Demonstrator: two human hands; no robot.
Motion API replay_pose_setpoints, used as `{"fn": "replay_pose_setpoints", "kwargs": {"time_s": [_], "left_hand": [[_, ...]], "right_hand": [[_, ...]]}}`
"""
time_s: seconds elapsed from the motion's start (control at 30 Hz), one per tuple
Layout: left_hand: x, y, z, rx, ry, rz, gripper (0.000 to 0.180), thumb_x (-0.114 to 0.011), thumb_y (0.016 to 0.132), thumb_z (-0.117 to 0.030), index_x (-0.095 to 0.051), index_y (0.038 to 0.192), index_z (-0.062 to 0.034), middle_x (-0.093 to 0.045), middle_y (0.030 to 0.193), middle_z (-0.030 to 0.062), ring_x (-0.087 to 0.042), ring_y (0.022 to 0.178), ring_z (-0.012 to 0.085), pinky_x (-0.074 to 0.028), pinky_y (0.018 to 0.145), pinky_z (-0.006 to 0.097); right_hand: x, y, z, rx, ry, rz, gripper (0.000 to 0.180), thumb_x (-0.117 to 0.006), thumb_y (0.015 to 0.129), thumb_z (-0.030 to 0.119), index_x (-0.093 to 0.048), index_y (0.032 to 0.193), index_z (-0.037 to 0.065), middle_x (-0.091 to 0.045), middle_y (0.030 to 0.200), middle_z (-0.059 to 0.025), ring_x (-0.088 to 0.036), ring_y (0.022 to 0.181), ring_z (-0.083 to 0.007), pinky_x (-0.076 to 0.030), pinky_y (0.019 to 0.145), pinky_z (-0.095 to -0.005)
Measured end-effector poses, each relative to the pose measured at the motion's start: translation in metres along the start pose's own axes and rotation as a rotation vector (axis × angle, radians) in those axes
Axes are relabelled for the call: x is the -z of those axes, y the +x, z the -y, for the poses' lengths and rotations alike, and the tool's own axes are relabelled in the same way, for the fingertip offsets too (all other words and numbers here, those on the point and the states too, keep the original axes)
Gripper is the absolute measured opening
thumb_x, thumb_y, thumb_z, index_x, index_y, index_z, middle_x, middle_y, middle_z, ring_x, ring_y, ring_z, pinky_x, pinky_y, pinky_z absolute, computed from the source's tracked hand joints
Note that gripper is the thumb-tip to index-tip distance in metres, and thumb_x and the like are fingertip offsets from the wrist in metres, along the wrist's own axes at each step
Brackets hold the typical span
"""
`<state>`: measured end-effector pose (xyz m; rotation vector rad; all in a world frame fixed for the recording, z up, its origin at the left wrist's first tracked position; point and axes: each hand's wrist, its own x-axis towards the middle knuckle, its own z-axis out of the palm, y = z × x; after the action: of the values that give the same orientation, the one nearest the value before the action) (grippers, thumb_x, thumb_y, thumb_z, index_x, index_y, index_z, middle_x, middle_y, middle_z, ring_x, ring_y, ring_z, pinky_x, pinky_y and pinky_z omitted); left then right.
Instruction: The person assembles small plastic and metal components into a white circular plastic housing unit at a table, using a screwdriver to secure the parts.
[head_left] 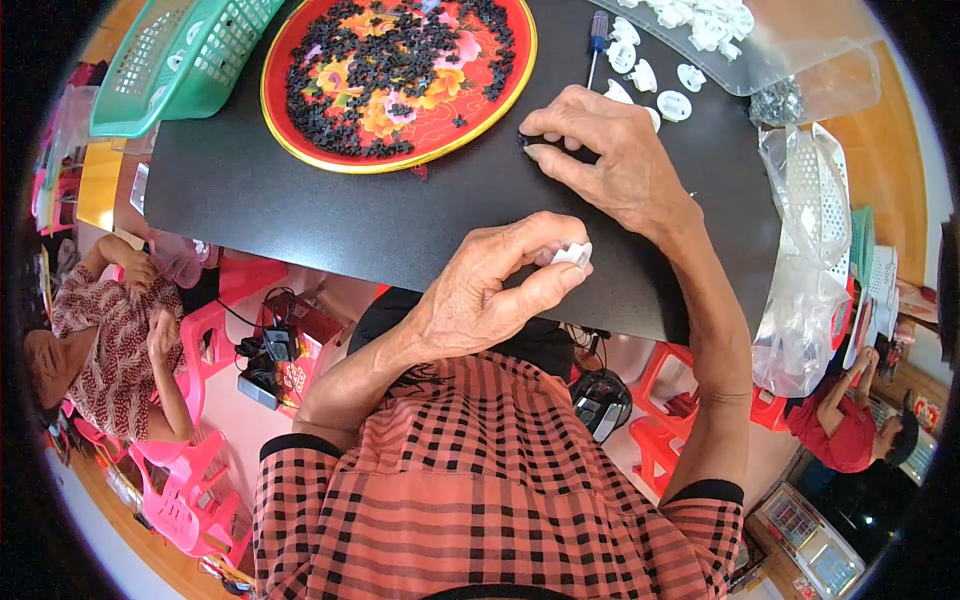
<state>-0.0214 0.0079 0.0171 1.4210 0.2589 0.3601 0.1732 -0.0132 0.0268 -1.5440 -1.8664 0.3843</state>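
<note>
My left hand (pixel 490 285) is closed in front of the table's near edge, pinching a small white plastic part (pixel 572 254) between thumb and fingers. Farther off and to the right, my right hand (pixel 610 155) reaches over the dark table (pixel 420 215). Its thumb and forefinger close on a small black piece (pixel 523 140), most of which the fingertips hide. Just beyond that hand lies a red round tray (pixel 275 95) with a yellow rim and a flower pattern. Many small black pieces (pixel 420 45) are spread over it.
Loose white plastic parts (pixel 674 105) and a screwdriver (pixel 598 35) lie at the far right, by a clear bin (pixel 770 40) of white parts. A green basket (pixel 150 75) is at far left. Clear plastic bags (pixel 800 330) hang at right. Two people sit nearby, left and right.
</note>
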Motion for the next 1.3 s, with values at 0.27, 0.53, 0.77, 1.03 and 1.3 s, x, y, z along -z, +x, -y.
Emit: {"fn": "replay_pose_setpoints", "kwargs": {"time_s": [0.27,0.53,0.77,1.03,1.3], "left_hand": [[-0.001,0.001,0.004,-0.057,-0.022,0.002,0.025,-0.053,0.090,-0.007,-0.052,0.112,0.0027,-0.060,0.097,0.0100,-0.059,0.087,0.0140,-0.048,0.076,0.026],[0.000,0.001,0.001,-0.020,-0.012,0.014,0.024,-0.053,0.090,-0.007,-0.052,0.112,0.0026,-0.060,0.097,0.0097,-0.058,0.088,0.0131,-0.047,0.076,0.025],[0.001,0.001,0.001,-0.011,-0.028,0.026,0.025,-0.053,0.090,-0.006,-0.052,0.113,0.0028,-0.060,0.097,0.0095,-0.058,0.088,0.0134,-0.047,0.077,0.026],[0.001,0.001,0.003,-0.026,-0.025,0.031,0.025,-0.054,0.089,-0.004,-0.052,0.113,0.0034,-0.059,0.098,0.0096,-0.058,0.090,0.0139,-0.047,0.079,0.026],[0.000,-0.001,0.003,0.005,-0.043,0.036,0.025,-0.053,0.089,-0.003,-0.052,0.113,0.0034,-0.059,0.099,0.0096,-0.058,0.091,0.0139,-0.047,0.079,0.026]], "right_hand": [[-0.004,0.000,0.000,0.046,-0.073,-0.017,0.015,-0.064,0.074,0.001,-0.063,0.088,0.003,-0.057,0.077,-0.0063,-0.057,0.065,-0.0174,-0.047,0.059,-0.0290],[0.000,0.000,-0.002,0.003,0.050,-0.022,0.015,-0.061,0.074,0.005,-0.062,0.089,0.003,-0.057,0.078,-0.0088,-0.059,0.066,-0.0235,-0.046,0.058,-0.0332],[0.003,0.000,0.002,-0.022,-0.008,0.012,0.014,-0.064,0.074,0.008,-0.061,0.087,0.003,-0.057,0.077,-0.0090,-0.059,0.063,-0.0234,-0.046,0.056,-0.0330],[-0.003,-0.002,0.006,0.020,-0.091,0.019,0.016,-0.066,0.072,0.006,-0.061,0.088,0.005,-0.056,0.078,-0.0050,-0.055,0.062,-0.0169,-0.046,0.057,-0.0287],[-0.001,-0.001,0.010,0.036,-0.070,0.049,0.014,-0.064,0.070,0.001,-0.055,0.080,0.004,-0.054,0.075,-0.0034,-0.054,0.061,-0.0165,-0.044,0.060,-0.0285]]}}
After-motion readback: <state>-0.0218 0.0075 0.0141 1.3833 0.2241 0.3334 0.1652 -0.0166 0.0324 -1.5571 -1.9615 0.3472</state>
